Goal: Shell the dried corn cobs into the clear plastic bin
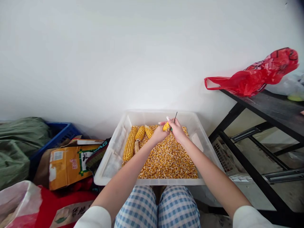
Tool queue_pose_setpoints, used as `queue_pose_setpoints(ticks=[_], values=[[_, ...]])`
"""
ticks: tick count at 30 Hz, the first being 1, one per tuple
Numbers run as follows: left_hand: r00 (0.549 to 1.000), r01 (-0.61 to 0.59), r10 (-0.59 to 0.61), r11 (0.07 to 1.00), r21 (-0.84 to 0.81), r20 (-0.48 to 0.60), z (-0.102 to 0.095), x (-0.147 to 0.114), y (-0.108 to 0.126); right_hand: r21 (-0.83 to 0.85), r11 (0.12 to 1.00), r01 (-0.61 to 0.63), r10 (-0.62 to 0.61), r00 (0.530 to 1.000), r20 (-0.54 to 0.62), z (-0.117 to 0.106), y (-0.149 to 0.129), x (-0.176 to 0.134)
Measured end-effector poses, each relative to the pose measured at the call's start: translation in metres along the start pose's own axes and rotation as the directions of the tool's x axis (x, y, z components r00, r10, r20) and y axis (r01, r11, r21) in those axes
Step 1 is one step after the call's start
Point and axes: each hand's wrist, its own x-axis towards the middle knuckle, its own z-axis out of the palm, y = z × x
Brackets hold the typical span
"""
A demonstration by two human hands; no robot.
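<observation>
My left hand (160, 134) is closed around an ear of corn (166, 127) with yellow kernels, held above the plastic tub (149, 181). Close against it, my right hand (177, 130) grips a thin screwdriver-like tool (175, 116); its dark shaft sticks up past the fingers, and a bit of green shows by the palm. Most of that tool is hidden. Loose corn kernels (168, 161) cover the tub's floor. On the left inside the tub lie a long ear of corn (130, 145), two shorter ears (140, 133) and a pale, mostly bare cob (136, 147).
A black metal-framed table (268, 109) stands at right with a red plastic bag (256, 76) on it. At left are a blue crate (59, 134), a yellow cardboard box (67, 164) and a red-and-white sack (54, 202). A white wall (152, 57) rises behind the tub.
</observation>
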Motion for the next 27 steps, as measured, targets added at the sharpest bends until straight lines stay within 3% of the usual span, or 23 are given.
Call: queue_pose_setpoints(ticks=[2,5,8,10,12,16,18,23,25,27], values=[[0.997,0.066,-0.064,0.997,-0.047,0.031,0.001,-0.002,-0.001,-0.012,0.999,0.040,-0.040,0.999,0.020,0.000,0.005,-0.001],[0.958,0.280,-0.260,0.941,-0.192,0.121,0.000,-0.006,0.001,-0.063,0.995,0.078,-0.073,0.995,0.067,-0.003,0.006,-0.003],[0.926,0.370,-0.319,0.876,-0.310,0.204,-0.003,-0.008,0.004,-0.087,0.992,0.095,-0.084,0.989,0.120,-0.004,0.002,-0.006],[0.936,0.343,-0.292,0.886,-0.311,0.199,-0.003,-0.007,0.005,-0.058,0.996,0.072,-0.062,0.985,0.163,-0.003,-0.002,-0.006],[0.968,0.241,-0.222,0.948,-0.208,0.114,-0.002,-0.003,0.004,-0.020,0.999,0.032,-0.028,0.987,0.156,-0.001,-0.004,-0.005],[0.999,0.015,-0.012,0.997,0.077,-0.046,0.003,0.001,0.000,0.022,1.000,0.014,-0.014,1.000,-0.009,0.005,0.000,-0.002],[0.998,0.041,-0.039,0.997,0.062,-0.044,0.005,0.000,-0.001,0.014,0.999,0.037,-0.036,0.999,-0.037,0.007,0.004,-0.002],[0.962,0.274,-0.271,0.949,-0.155,0.042,0.006,-0.007,0.004,-0.041,0.997,0.061,-0.059,0.997,0.057,0.004,0.005,-0.006],[0.964,0.266,-0.263,0.950,-0.161,0.044,0.005,-0.008,0.005,-0.043,0.997,0.056,-0.052,0.994,0.091,0.002,0.001,-0.008],[0.983,0.183,-0.184,0.979,-0.092,-0.005,0.004,-0.005,0.005,-0.043,0.998,0.046,-0.041,0.992,0.117,0.001,-0.003,-0.008]])
